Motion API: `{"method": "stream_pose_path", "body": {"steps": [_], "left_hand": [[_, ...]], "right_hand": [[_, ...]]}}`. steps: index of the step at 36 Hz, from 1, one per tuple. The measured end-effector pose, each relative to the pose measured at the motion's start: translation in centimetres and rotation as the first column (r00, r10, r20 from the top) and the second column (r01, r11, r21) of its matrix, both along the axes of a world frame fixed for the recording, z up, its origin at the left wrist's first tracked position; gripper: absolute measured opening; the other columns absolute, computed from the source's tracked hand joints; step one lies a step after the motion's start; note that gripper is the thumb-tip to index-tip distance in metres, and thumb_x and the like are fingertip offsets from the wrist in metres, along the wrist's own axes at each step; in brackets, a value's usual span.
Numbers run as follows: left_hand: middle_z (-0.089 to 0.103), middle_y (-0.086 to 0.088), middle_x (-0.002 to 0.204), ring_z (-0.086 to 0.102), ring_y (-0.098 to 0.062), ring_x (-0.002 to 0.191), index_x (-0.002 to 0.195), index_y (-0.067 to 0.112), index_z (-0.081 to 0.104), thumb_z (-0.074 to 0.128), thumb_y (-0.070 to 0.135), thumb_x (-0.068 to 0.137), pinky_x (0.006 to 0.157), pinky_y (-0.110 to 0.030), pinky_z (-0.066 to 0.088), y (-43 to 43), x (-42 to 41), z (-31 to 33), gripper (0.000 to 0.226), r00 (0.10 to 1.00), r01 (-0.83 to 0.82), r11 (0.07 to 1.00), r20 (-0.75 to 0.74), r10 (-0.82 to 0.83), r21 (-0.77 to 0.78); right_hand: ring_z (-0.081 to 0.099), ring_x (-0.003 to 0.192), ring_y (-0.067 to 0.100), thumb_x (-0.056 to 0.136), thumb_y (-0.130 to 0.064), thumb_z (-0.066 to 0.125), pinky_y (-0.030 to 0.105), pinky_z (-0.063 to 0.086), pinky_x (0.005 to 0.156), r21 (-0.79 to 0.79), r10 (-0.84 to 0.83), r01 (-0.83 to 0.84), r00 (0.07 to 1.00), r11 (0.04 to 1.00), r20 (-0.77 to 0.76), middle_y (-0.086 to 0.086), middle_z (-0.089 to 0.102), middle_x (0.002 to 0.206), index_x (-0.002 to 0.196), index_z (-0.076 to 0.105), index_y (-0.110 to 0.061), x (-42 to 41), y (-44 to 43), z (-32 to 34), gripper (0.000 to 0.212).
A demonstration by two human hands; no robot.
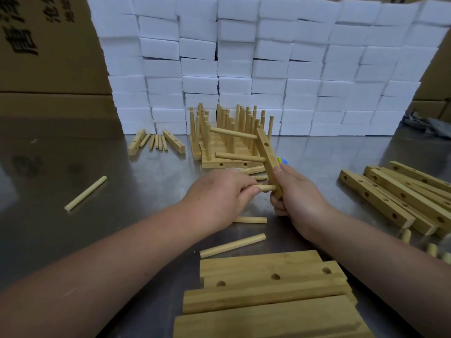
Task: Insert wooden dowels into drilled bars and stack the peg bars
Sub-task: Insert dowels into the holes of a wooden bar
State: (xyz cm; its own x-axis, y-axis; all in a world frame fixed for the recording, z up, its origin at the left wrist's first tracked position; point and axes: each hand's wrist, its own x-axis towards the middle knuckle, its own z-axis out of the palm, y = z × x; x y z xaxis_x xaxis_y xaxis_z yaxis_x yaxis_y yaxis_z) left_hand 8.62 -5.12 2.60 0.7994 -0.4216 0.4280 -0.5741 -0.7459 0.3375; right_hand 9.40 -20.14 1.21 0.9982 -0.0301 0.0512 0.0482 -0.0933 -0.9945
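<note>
The drilled bar (pixel 267 152) looks light, stiff and square-edged. The right hand (pixel 296 191) grips its lower end, above the middle of the steel table (pixel 73 154), which seems the sound place to hold it. The left hand (pixel 219 193) pinches a smooth dowel (pixel 267 187) against the lowest hole. I'd guess the fit is snug, so it needs a straight push.

A wall of white foam blocks (pixel 268 57) lines the far edge. Wide boards (pixel 268 296) lie at the near edge and blank bars (pixel 375 198) at the right edge. The finished stack (pixel 229 164) stands just behind the hands, close to the two seated dowels (pixel 233 133). Loose dowels (pixel 233 245) lie under the forearms and could roll.
</note>
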Motion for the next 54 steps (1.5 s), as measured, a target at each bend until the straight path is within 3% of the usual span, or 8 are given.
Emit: {"method": "stream_pose_path", "body": {"steps": [14, 20, 23, 30, 34, 38, 45, 54], "left_hand": [[0.043, 0.005, 0.059, 0.041, -0.010, 0.057, 0.061, 0.021, 0.045, 0.037, 0.041, 0.096, 0.051, -0.030, 0.030, 0.0, 0.1, 0.5, 0.041, 0.994, -0.075, 0.992, -0.073, 0.083, 0.106], [0.056, 0.004, 0.096, 0.052, -0.015, 0.090, 0.108, 0.021, 0.063, 0.033, 0.045, 0.092, 0.067, -0.026, 0.037, -0.1, -0.3, 1.5, 0.041, 0.967, -0.099, 0.993, 0.232, 0.109, -0.057], [0.047, 0.008, 0.078, 0.044, -0.006, 0.070, 0.088, 0.018, 0.061, 0.038, 0.036, 0.090, 0.059, -0.013, 0.030, 0.5, -0.5, 2.1, 0.030, 0.895, -0.044, 0.949, 0.410, 0.176, -0.313], [0.058, 0.013, 0.070, 0.052, -0.001, 0.065, 0.067, 0.027, 0.057, 0.045, 0.028, 0.092, 0.055, -0.023, 0.039, 0.4, 0.6, 1.9, 0.027, 0.959, -0.282, 0.857, -0.120, 0.255, -0.431], [0.062, 0.007, 0.061, 0.053, -0.006, 0.048, 0.069, 0.021, 0.067, 0.050, 0.026, 0.090, 0.045, -0.017, 0.041, -0.4, 0.4, 1.9, 0.028, 0.924, -0.223, 0.837, -0.381, 0.019, -0.499], [0.067, 0.005, 0.061, 0.053, -0.008, 0.041, 0.084, 0.021, 0.067, 0.046, 0.027, 0.094, 0.039, -0.016, 0.036, -1.2, -0.4, 2.2, 0.024, 0.765, -0.240, 0.732, -0.588, -0.262, -0.638], [0.068, -0.001, 0.062, 0.056, -0.009, 0.042, 0.100, 0.013, 0.063, 0.049, 0.023, 0.094, 0.040, -0.015, 0.041, -1.5, -0.7, 2.2, 0.018, 0.609, -0.341, 0.604, -0.659, -0.442, -0.720], [0.061, -0.004, 0.057, 0.054, -0.009, 0.041, 0.091, 0.006, 0.063, 0.058, 0.022, 0.088, 0.038, -0.016, 0.042, -1.4, -0.5, 2.2, 0.017, 0.643, -0.377, 0.556, -0.641, -0.419, -0.741]], "right_hand": [[0.026, 0.042, 0.011, 0.100, -0.022, 0.036, 0.020, 0.022, 0.040, 0.064, 0.044, -0.042, 0.999, 0.997, -0.025, -0.001, 0.040, 0.060, 0.080, 0.049, -0.018, 0.0, 0.0, 0.0, 0.025], [0.028, 0.040, 0.011, 0.100, -0.021, 0.035, 0.020, 0.019, 0.042, 0.181, 0.050, -0.043, 0.998, 0.983, -0.039, 0.000, 0.049, 0.059, 0.084, 0.050, -0.015, 0.1, 0.1, 0.0, 0.023], [0.032, 0.035, 0.010, 0.101, -0.025, 0.031, 0.019, 0.021, 0.040, 0.270, 0.018, 0.012, 0.994, 0.963, -0.108, 0.000, 0.062, 0.055, 0.089, 0.052, -0.014, 0.4, 0.0, 0.3, 0.026], [0.060, 0.047, 0.017, 0.102, -0.029, 0.025, 0.027, 0.045, 0.055, 0.411, 0.045, -0.001, 0.994, 0.912, -0.097, 0.009, 0.072, 0.070, 0.098, 0.051, -0.011, 0.5, -0.2, 1.5, 0.032], [0.070, 0.086, 0.019, 0.103, -0.031, 0.022, 0.034, 0.042, 0.088, 0.368, 0.184, -0.164, 0.983, 0.915, -0.020, 0.011, 0.074, 0.089, 0.096, 0.067, -0.008, 0.1, 0.0, 1.8, 0.051], [0.065, 0.063, 0.010, 0.102, -0.027, 0.028, 0.034, 0.046, 0.086, 0.387, 0.262, -0.250, 0.965, 0.887, 0.024, 0.004, 0.070, 0.070, 0.086, 0.068, -0.005, -0.4, 0.6, 1.7, 0.049], [0.060, 0.093, 0.023, 0.101, -0.025, 0.029, 0.035, 0.050, 0.089, 0.348, 0.229, -0.227, 0.973, 0.910, 0.036, 0.014, 0.069, 0.102, 0.108, 0.062, -0.004, -0.5, 1.0, 1.4, 0.039], [0.068, 0.076, 0.011, 0.098, -0.020, 0.036, 0.023, 0.056, 0.070, 0.234, 0.282, -0.293, 0.956, 0.927, 0.082, 0.000, 0.072, 0.078, 0.093, 0.066, -0.013, -0.2, 0.9, 0.9, 0.031]]}}
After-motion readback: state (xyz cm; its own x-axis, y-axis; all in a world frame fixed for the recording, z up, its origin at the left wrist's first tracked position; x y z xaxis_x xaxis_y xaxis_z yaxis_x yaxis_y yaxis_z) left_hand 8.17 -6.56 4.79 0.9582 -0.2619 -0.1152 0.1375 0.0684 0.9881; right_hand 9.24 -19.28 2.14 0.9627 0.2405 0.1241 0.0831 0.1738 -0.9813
